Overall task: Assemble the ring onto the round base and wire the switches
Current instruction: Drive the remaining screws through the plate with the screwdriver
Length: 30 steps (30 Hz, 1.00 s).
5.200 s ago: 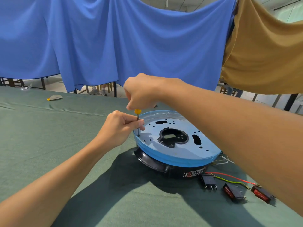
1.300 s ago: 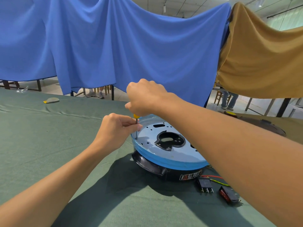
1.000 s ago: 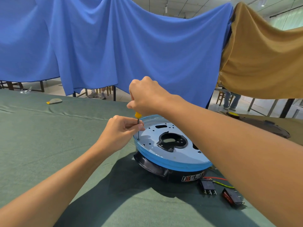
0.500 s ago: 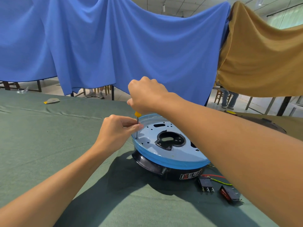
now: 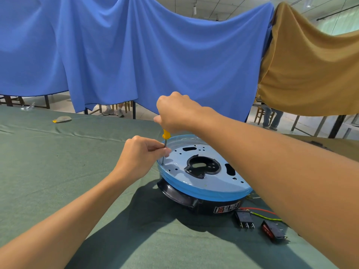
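Where the green tablecloth (image 5: 58, 162) covers the table: round base (image 5: 206, 209), black, labelled on its side, standing right of centre; ring (image 5: 206, 196), blue, seated on top of the base around a pale perforated plate (image 5: 219, 184); screwdriver (image 5: 166, 134), yellow-handled, upright, tip at the plate's left edge; right hand (image 5: 175, 113) clenched round the handle from above; left hand (image 5: 139, 158) pinching the shaft; black switch (image 5: 244, 220) and red-faced switch (image 5: 273, 230) lying on the cloth just beside the base; red wire (image 5: 260, 210) beside them; blue drape (image 5: 155, 55) and tan drape (image 5: 310, 74) hanging behind.
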Motion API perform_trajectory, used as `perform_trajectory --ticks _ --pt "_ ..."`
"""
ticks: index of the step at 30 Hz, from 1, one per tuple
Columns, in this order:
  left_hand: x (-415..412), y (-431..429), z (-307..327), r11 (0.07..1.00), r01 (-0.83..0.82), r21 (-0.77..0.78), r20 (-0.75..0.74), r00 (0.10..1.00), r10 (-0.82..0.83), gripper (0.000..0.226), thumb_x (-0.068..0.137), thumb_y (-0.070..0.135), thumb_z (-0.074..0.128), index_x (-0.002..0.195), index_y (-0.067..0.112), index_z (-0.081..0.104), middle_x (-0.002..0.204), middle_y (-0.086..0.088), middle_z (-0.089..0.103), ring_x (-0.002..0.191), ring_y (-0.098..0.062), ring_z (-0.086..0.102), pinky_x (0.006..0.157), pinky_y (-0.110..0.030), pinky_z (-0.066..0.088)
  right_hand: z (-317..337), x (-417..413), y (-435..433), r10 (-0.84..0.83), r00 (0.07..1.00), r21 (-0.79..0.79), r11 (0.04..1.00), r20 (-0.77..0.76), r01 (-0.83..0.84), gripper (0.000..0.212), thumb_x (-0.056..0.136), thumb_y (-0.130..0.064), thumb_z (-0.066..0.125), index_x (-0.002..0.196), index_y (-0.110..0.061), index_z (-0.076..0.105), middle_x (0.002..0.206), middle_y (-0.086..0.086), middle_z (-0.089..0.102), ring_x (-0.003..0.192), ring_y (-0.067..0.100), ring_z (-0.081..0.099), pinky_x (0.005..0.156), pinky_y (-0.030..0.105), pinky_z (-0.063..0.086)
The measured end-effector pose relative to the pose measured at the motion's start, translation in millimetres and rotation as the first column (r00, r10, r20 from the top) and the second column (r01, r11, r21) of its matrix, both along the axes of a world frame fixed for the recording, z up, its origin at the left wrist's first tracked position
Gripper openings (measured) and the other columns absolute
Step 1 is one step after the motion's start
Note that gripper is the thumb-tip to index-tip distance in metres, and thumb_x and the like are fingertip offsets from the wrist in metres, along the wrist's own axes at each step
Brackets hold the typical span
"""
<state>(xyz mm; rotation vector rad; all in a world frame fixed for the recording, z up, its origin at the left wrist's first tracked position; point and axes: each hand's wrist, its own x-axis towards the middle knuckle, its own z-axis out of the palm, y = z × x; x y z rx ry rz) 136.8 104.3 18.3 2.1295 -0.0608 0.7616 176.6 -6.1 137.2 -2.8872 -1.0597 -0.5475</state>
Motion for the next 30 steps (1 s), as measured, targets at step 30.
perform_trajectory --ticks 30 --pt "1.7 2.4 2.0 1.000 0.007 -0.013 -0.027 1.000 -0.007 0.008 0.081 0.018 0.078 0.087 0.015 0.081 0.068 0.016 0.070 0.068 0.003 0.066 0.066 -0.014 0.052 1.1 -9.1 0.0 -0.019 1.000 -0.025 0.999 0.025 0.020 0.031 0.090 -0.017 0.053 0.067 -0.018 0.031 0.076 0.002 0.034 0.060 0.019 0.036 0.049 0.029 0.025"
